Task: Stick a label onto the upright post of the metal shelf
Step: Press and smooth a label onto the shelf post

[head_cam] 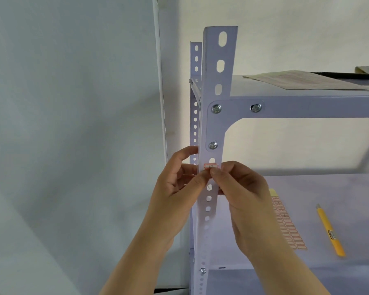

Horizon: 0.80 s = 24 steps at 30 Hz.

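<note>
The label [211, 166] — small, white with a red border — lies on the front face of the upright post [214, 124], just under one of its slots and a little below the lower bolt of the corner bracket [216, 126]. Both hands meet at its lower edge. The left hand [179, 188] curls around the post's left side, its thumb reaching across to the label's bottom edge; the right hand [241, 188] comes in from the right with thumb and forefinger pinched narrow at the same spot. Whether the label is fully stuck or only tacked down at the top cannot be told, since the fingertips cover its lower rim.

The step in hand looks like placing and pressing. The next move probably calls for a firm rub across the whole label, then letting go. A label sheet [288, 224] and a yellow pen [329, 231] lie on the lower shelf [328, 188] — spare and untouched
</note>
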{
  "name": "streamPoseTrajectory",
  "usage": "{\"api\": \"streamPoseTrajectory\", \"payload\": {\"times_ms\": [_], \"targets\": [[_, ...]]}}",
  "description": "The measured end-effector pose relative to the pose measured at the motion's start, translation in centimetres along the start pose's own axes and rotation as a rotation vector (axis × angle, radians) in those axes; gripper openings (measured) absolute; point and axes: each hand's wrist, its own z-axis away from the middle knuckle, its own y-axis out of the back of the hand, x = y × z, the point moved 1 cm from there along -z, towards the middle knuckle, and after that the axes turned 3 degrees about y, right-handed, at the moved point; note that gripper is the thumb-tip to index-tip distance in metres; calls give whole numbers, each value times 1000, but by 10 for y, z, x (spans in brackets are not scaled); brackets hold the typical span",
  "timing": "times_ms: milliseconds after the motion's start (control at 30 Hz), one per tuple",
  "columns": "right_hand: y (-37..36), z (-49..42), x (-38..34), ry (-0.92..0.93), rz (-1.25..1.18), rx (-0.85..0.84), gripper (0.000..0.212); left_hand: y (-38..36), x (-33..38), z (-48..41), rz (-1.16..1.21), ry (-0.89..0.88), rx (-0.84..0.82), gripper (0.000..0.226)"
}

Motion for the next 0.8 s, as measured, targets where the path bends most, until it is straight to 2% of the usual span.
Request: {"api": "streamPoseTrajectory", "payload": {"times_ms": [67,167,233,400,500,633,800], "targets": [[1,5,-2,228,231,91,6,0,0,0,8,2,3,36],[5,8,-2,537,512,202,14,-1,0,2,9,-6,-1,36],[7,7,-1,718,647,229,8,-1,2,3,22,-6,-3,36],[13,-2,3,1055,920,269,10,-1,1,2,46,1,0,34],[11,-5,4,1104,1006,270,18,0,2,2,73,2,-11,32],[5,-7,4,1045,1063,285,22,1,3,2,67,-7,-14,33],[1,-12,7,990,1071,249,38,3,3,0,59,0,-32,33]]}}
